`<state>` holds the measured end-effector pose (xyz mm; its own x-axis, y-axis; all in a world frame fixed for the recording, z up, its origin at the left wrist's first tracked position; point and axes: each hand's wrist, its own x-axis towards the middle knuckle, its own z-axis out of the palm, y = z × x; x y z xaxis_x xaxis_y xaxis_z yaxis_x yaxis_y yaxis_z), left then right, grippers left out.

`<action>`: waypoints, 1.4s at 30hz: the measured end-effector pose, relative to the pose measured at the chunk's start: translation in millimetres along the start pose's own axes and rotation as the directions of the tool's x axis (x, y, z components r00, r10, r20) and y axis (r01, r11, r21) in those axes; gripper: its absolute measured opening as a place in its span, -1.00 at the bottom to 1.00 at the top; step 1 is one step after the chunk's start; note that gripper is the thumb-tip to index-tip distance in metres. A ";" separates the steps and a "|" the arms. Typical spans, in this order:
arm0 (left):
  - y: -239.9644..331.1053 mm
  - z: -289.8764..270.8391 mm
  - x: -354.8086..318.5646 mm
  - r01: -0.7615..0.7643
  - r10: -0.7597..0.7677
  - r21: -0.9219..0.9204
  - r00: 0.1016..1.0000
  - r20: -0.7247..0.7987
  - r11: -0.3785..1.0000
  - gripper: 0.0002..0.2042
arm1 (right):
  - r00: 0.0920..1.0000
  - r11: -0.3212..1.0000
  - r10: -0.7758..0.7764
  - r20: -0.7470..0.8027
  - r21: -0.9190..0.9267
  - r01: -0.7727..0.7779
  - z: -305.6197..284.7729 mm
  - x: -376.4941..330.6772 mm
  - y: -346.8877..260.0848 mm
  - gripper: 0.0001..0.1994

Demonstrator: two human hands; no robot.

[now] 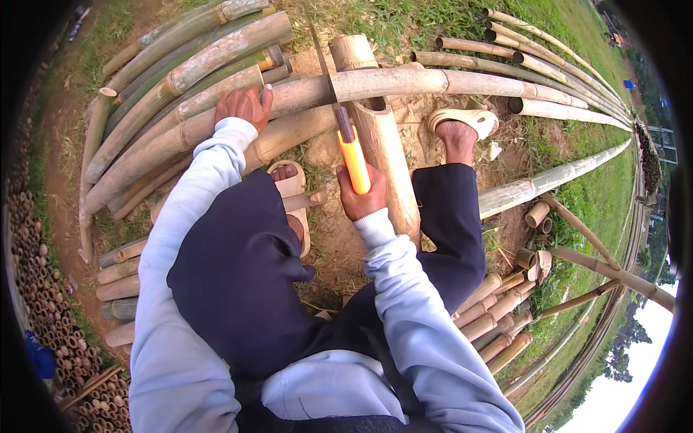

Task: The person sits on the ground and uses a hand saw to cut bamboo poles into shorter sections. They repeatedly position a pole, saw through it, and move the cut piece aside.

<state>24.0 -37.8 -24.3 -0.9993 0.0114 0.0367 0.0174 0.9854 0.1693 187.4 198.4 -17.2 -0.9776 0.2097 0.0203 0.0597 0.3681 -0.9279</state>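
Note:
A long bamboo pole point(390, 84) lies crosswise in front of me, over a thicker bamboo piece point(393, 159) that serves as its rest. My left hand point(244, 110) is closed over the pole, left of the saw. In my right hand point(361, 193) is the orange and dark handle of a hand saw point(354, 155). Its thin blade crosses the pole just left of the resting piece and points away from me. Whether the teeth have cut into the bamboo, I cannot tell.
Several bamboo poles point(188, 65) are stacked at the left, and more long poles point(548, 65) spread across the grass at the right. Short cut pieces point(498, 317) lie beside my right leg. Bamboo ends point(50, 289) are piled far left. A crossed pole frame point(613, 274) stands right.

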 end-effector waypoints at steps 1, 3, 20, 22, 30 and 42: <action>-2.4 1.2 1.0 0.002 -0.002 -0.002 1.000 -0.005 1.000 -0.49 | 1.000 1.000 0.002 0.002 0.004 -0.002 2.2 2.1 -2.9 -0.79; -8.6 3.7 1.1 0.017 -0.017 0.003 1.000 0.001 1.000 -0.49 | 1.000 1.000 -0.001 0.024 -0.003 0.001 2.8 7.5 -5.0 -0.79; -33.7 12.3 -8.3 0.104 -0.104 0.004 0.993 0.050 0.995 -0.49 | 0.999 0.999 0.022 0.029 -0.029 -0.021 -2.7 -14.3 -5.5 -0.86; -49.2 24.0 -3.0 0.084 -0.087 -0.067 0.995 -0.040 0.994 -0.51 | 0.996 0.995 -0.085 0.038 -0.042 0.087 -27.3 -74.5 7.5 -0.92; -50.9 -0.3 -38.9 0.156 -0.097 -0.194 0.954 0.283 0.968 -0.43 | 0.978 0.969 -0.162 0.132 -0.165 0.183 -71.6 -129.1 -23.6 -0.90; -176.1 -40.1 -108.6 0.208 -0.168 -0.073 0.914 0.370 0.975 -0.38 | 0.990 0.982 -0.142 0.013 -0.123 0.143 -99.4 -121.9 -27.7 -0.86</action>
<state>130.8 -219.4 -18.6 -0.9286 -0.0919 -0.3594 -0.1887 0.9511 0.2445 325.0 252.8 43.0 -0.9786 0.1434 0.1474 -0.0561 0.5033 -0.8623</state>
